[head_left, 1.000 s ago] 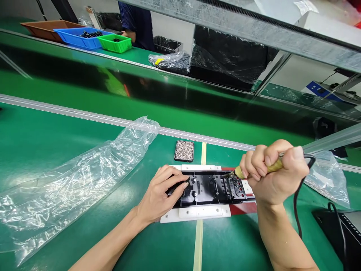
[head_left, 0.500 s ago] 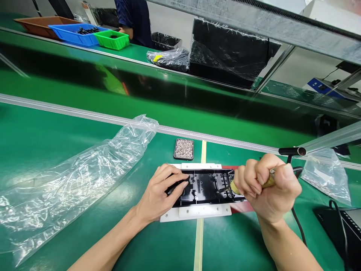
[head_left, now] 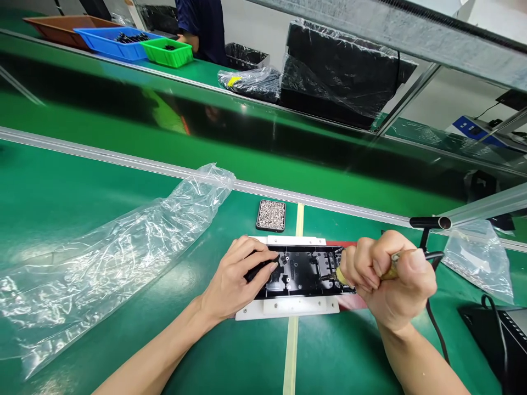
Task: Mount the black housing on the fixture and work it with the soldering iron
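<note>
My left hand [head_left: 234, 282] lies flat on the left end of the black plastic part [head_left: 302, 269], fingers spread over it and pressing down, gripping nothing. The part sits in a white fixture [head_left: 288, 307] on the green worktop [head_left: 82, 186], straight in front of me, stretching from under my left fingers across to my right hand [head_left: 389, 285]. That hand is clenched in a fist around the yellowish handle of a soldering iron [head_left: 340, 274], whose tip points left and down onto the right portion of the part, just beside my knuckles. The iron's black cord [head_left: 436, 329] runs down past my right wrist. Beyond the fixture, near its far edge, sits a small black tray of tiny metal pieces [head_left: 270, 215]. A long clear plastic bag [head_left: 111, 247] lies to the left of my left hand, well apart from the part.
</note>
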Available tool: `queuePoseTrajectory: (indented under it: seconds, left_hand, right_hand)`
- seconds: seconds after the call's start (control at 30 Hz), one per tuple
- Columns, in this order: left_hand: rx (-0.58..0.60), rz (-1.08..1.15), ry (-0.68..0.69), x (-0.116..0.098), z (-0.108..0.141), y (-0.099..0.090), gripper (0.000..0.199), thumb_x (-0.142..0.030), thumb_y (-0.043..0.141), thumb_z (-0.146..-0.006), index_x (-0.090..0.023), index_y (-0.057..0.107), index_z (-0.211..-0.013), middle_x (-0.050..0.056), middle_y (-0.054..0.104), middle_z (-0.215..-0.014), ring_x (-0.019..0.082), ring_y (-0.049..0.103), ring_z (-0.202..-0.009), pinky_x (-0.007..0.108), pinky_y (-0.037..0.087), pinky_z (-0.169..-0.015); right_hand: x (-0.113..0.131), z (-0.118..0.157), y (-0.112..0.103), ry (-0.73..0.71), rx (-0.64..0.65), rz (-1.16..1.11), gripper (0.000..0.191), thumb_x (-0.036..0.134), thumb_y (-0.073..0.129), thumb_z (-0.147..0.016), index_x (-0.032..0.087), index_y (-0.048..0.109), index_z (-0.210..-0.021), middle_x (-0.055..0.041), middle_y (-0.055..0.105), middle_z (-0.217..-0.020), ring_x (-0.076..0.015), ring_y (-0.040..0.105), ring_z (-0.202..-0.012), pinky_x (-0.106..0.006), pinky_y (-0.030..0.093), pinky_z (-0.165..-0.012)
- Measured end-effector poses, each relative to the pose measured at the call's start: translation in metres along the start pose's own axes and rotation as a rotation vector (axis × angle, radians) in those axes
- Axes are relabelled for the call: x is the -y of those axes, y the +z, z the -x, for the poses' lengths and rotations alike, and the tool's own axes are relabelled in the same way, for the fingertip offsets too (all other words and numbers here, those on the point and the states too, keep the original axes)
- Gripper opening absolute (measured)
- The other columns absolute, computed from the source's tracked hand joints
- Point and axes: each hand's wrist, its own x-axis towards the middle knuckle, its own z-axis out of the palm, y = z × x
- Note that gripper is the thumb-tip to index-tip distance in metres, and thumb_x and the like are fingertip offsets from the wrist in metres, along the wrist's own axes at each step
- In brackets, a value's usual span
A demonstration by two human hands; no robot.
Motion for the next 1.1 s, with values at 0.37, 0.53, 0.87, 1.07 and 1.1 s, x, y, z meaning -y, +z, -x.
queuePoseTrajectory:
  seconds: [0.37, 0.53, 0.87, 1.07, 1.1]
  left_hand:
    - [-0.017, -0.003, 0.004, 0.0, -0.001, 0.002, 0.022, -0.013, 0.067, -0.103, -0.022, 0.072, -0.123, 0.005, 0.069, -0.104, 0.021, 0.063, -0.097, 0.04, 0.045, -0.087]
    - [-0.024, 0.0, 0.009, -0.001, -0.002, 0.002, 0.02, -0.014, 0.067, -0.104, -0.022, 0.072, -0.121, 0.005, 0.069, -0.103, 0.021, 0.062, -0.096, 0.04, 0.045, -0.086]
    - [-0.021, -0.006, 0.0, 0.001, -0.001, 0.002, 0.019, -0.017, 0.066, -0.105, -0.023, 0.072, -0.122, 0.005, 0.07, -0.104, 0.021, 0.063, -0.096, 0.042, 0.046, -0.086]
    - [-0.018, -0.015, -0.013, 0.0, 0.0, 0.002, 0.019, -0.019, 0.065, -0.106, -0.024, 0.072, -0.123, 0.006, 0.07, -0.104, 0.022, 0.064, -0.096, 0.042, 0.047, -0.087]
    - [-0.018, -0.016, -0.012, 0.001, 0.0, 0.002, 0.02, -0.018, 0.065, -0.106, -0.024, 0.072, -0.123, 0.005, 0.07, -0.104, 0.022, 0.064, -0.096, 0.042, 0.047, -0.087]
  right_hand:
    - [0.004, -0.003, -0.01, 0.049, 0.13, 0.03, 0.052, 0.054, 0.059, -0.101, 0.021, 0.049, -0.062, 0.0056, 0.033, -0.047, -0.0092, 0.027, -0.04, -0.023, 0.033, -0.039]
    - [0.003, -0.003, -0.009, 0.035, 0.125, 0.033, 0.052, 0.054, 0.06, -0.1, 0.021, 0.047, -0.062, 0.0062, 0.031, -0.047, -0.009, 0.026, -0.04, -0.022, 0.031, -0.038]
    - [0.005, -0.003, -0.01, 0.042, 0.138, 0.039, 0.055, 0.057, 0.062, -0.098, 0.021, 0.046, -0.06, 0.0056, 0.031, -0.045, -0.0096, 0.028, -0.039, -0.023, 0.03, -0.038]
    - [0.004, -0.003, -0.012, 0.046, 0.145, 0.025, 0.052, 0.055, 0.059, -0.1, 0.022, 0.049, -0.062, 0.0053, 0.031, -0.046, -0.0103, 0.026, -0.04, -0.024, 0.03, -0.039]
    - [0.004, -0.003, -0.012, 0.044, 0.146, 0.024, 0.052, 0.056, 0.059, -0.101, 0.022, 0.049, -0.062, 0.0054, 0.031, -0.046, -0.0103, 0.026, -0.04, -0.024, 0.03, -0.039]
